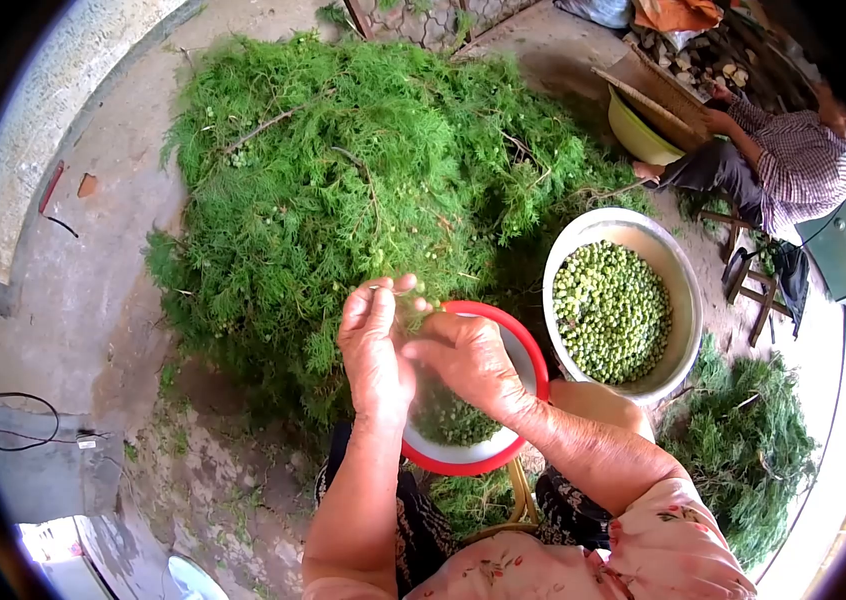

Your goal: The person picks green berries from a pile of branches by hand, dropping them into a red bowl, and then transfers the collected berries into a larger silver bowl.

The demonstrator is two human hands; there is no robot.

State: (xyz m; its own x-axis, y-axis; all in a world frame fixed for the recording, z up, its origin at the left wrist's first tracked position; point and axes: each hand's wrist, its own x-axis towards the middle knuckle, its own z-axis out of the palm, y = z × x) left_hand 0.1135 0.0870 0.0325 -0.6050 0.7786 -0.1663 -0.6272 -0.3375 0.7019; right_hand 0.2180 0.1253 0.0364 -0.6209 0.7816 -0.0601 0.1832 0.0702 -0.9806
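— How are the hands placed?

— Both forearms reach forward and meet over the red-rimmed bowl (531, 362). The left hand (373, 350) stands upright, fingers close together, thumb nipping a green sprig (413, 302). The right hand (465, 362) curls in from the side, fingertips pinching the same sprig.

— And the containers?

— The bowl holds a shallow layer of green berries (453, 420). Just beside it, a metal basin (681, 275) is filled far deeper with the same berries. Behind both lies a heap of foliage (343, 170).

Both the left hand (375, 345) and right hand (463, 358) pinch a green sprig (413, 300) over a red-rimmed bowl (523, 350).
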